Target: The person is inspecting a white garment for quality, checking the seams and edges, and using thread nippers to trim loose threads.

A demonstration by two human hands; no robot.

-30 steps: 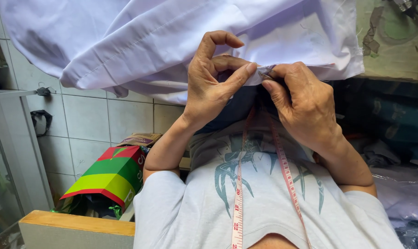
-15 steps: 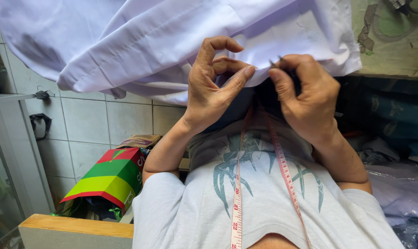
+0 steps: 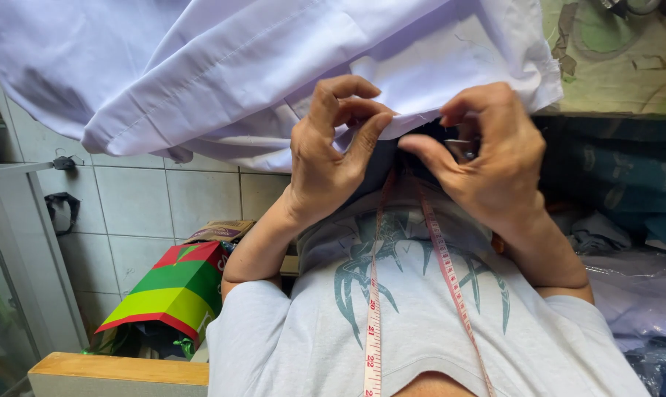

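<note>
The left hand [image 3: 326,158] pinched the hem of the white cloth [image 3: 274,66] between thumb and curled fingers [image 3: 344,92]. Just beside it, the right hand [image 3: 487,158] gripped a small metal tool [image 3: 458,149] under that edge. A measuring tape [image 3: 373,294] hung below the fingers.

Tiled floor [image 3: 164,198], pale square tiles with dark grout, fills the lower left. On it, just beside the person's left arm: a paper bag [image 3: 167,294] striped red, green and yellow, a brown flap at its top. Wooden ledge [image 3: 120,367] along the bottom edge, near the bag. Metal frame with glass [image 3: 24,257] stands at far left.
</note>
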